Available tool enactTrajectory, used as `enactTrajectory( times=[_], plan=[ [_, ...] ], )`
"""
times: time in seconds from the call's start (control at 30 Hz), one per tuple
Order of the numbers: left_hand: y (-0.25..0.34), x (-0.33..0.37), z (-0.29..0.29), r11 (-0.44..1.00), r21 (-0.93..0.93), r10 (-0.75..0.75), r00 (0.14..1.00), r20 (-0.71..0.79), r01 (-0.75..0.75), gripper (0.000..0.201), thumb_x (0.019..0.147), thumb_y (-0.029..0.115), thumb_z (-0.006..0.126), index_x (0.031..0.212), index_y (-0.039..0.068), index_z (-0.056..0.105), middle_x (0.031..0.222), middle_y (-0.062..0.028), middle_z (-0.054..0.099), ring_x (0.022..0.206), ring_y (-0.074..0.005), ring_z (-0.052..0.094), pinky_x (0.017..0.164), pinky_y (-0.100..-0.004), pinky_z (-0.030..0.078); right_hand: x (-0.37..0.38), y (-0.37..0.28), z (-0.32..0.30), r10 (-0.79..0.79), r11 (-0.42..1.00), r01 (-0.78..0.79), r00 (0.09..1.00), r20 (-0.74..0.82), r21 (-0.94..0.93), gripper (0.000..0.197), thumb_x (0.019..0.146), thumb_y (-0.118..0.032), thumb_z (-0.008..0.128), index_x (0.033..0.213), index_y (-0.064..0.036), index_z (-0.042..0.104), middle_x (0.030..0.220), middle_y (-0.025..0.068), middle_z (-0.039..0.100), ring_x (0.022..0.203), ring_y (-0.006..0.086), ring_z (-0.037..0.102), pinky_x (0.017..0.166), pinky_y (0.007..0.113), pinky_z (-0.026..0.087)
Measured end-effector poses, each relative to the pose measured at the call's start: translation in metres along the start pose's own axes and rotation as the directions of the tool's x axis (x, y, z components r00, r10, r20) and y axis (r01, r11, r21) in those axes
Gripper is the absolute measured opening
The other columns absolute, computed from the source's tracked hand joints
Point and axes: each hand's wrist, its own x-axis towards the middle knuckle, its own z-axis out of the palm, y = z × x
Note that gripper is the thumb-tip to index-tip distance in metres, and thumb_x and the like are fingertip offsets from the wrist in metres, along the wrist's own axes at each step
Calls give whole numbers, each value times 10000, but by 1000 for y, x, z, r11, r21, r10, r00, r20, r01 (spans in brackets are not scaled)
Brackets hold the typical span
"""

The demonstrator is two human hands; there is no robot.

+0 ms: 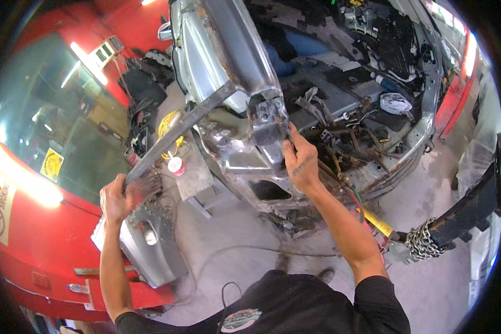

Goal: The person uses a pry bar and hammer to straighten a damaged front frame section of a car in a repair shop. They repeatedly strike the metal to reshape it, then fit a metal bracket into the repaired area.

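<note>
The bar [178, 132], slanted up to the car [244, 159], is judged heavy, stiff and best held at its lower end, where the left hand's [116, 200] fingers are wrapped, while the right hand's [304, 165] closure at the car's edge cannot be told.

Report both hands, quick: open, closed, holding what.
Left hand: closed around the lower end of a long dark bar.
Right hand: against the car body, fingers partly hidden; whether it grips cannot be told.
</note>
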Motion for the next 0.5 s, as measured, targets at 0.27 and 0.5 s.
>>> enactTrajectory(
  times=[0.27, 0.5],
  plan=[
    [21, 0, -17, 996, 93, -6, 1000, -15, 7, 304, 928, 290, 719, 873, 35, 562, 709, -218, 605, 677, -472, 602, 622, -533, 454, 3, -5, -6, 166, 983, -170, 984, 61, 66, 448, 984, -87, 584, 1405, 65, 583, 999, 259, 702, 791, 298, 697, 765, 374, 537],
    [12, -3, -2, 998, 64, 5, 1000, -5, -4, 290, 941, 268, 699, 881, 33, 540, 712, -227, 600, 690, -487, 598, 623, -545, 445, 0, 1, -5, 85, 991, -90, 995, 56, 99, 453, 973, -60, 578, 1411, 56, 581, 919, 234, 690, 712, 284, 672, 707, 378, 529]
  ],
)
